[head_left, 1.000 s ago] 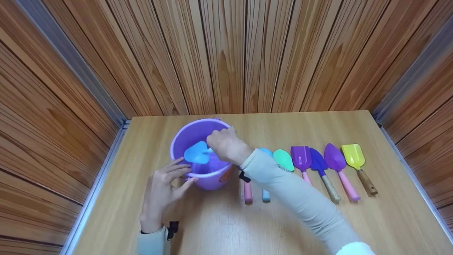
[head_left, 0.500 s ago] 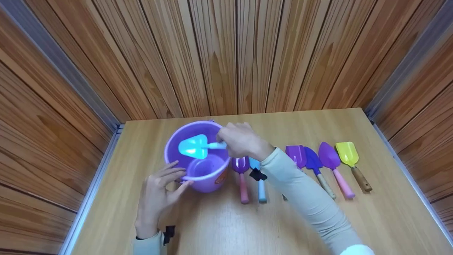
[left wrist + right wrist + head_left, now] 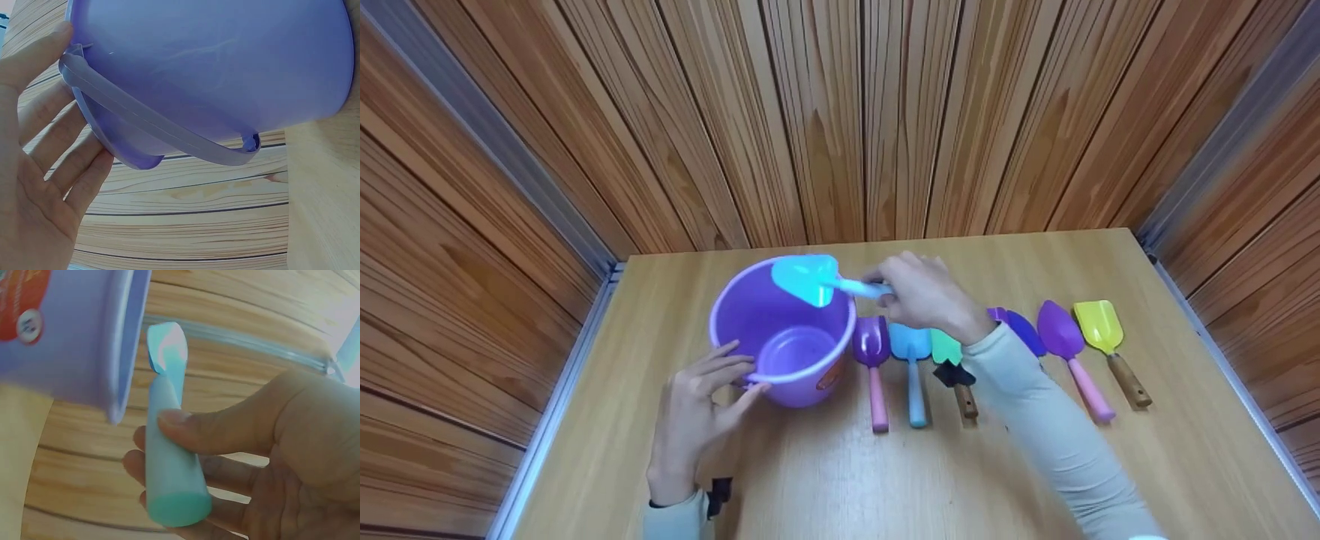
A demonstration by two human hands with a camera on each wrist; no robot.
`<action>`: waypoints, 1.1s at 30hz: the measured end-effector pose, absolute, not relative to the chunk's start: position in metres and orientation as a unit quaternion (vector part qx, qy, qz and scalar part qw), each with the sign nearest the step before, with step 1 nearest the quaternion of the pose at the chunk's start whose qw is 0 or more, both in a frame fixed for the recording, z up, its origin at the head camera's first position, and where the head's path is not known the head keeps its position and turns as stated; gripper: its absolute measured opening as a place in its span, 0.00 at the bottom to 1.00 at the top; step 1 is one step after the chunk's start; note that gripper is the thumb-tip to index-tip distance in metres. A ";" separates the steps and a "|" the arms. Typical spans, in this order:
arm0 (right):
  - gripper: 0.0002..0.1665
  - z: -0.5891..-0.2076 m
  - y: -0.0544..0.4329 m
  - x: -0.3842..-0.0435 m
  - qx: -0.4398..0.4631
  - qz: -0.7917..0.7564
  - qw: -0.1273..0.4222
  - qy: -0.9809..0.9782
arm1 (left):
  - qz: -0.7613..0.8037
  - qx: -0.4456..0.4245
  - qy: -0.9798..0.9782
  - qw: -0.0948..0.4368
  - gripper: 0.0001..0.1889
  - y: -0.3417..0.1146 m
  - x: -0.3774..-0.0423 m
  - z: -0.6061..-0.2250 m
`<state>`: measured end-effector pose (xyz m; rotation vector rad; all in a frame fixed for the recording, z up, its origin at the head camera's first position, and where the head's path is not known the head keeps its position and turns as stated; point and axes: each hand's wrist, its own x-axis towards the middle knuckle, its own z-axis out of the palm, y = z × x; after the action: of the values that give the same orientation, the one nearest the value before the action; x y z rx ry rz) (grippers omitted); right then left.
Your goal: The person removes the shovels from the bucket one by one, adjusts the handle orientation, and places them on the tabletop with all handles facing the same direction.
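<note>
A light blue toy trowel [image 3: 806, 279] is in my right hand [image 3: 926, 296], tilted above the purple bucket's far right rim. Thumb and fingers grip its pale handle [image 3: 173, 461], blade pointing left in the head view. The purple bucket [image 3: 791, 396] stands leaning on the table, its mouth facing up and its round bottom visible inside. My left hand [image 3: 697, 409] rests on the bucket's near left rim with fairly straight, spread fingers, thumb close to the bucket's handle hinge. In the left wrist view the bucket's carrying handle [image 3: 163, 125] hangs along its side.
Right of the bucket lie a purple scoop [image 3: 871, 341], a blue shovel [image 3: 911, 343] and a green trowel [image 3: 945, 347], partly covered by my wrist. Farther right are a dark blue trowel [image 3: 1026, 334], a purple trowel [image 3: 1060, 330] and a yellow shovel [image 3: 1099, 324]. Wood-panelled walls enclose the table.
My right hand has moved right and lifted the light blue trowel from within the bucket to above its far right rim. The left hand stays at the rim; the view has shifted slightly.
</note>
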<state>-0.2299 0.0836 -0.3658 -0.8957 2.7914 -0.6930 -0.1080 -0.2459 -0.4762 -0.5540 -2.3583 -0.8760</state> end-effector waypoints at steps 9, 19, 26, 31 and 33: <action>0.21 -0.379 0.126 -0.231 -0.244 -0.248 0.050 0.936 | -0.322 -0.196 -0.883 0.278 0.15 -0.247 -0.107 -0.475; 0.20 -0.407 0.182 -0.229 -0.176 -0.287 0.052 0.940 | -0.329 -0.193 -0.883 0.273 0.16 -0.245 -0.108 -0.476; 0.23 -0.422 0.223 -0.227 -0.116 -0.322 0.096 0.935 | -0.327 -0.199 -0.883 0.270 0.15 -0.245 -0.107 -0.477; 0.25 -0.428 0.250 -0.224 -0.090 -0.324 0.102 0.936 | -0.330 -0.198 -0.882 0.272 0.15 -0.245 -0.107 -0.476; 0.25 -0.431 0.259 -0.222 -0.080 -0.327 0.104 0.936 | -0.331 -0.200 -0.881 0.272 0.15 -0.245 -0.108 -0.475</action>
<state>-0.2224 0.2587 -0.4309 -0.2365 2.7601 -0.9639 -0.1077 -0.2452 -0.4752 -0.5375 -2.3735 -0.8910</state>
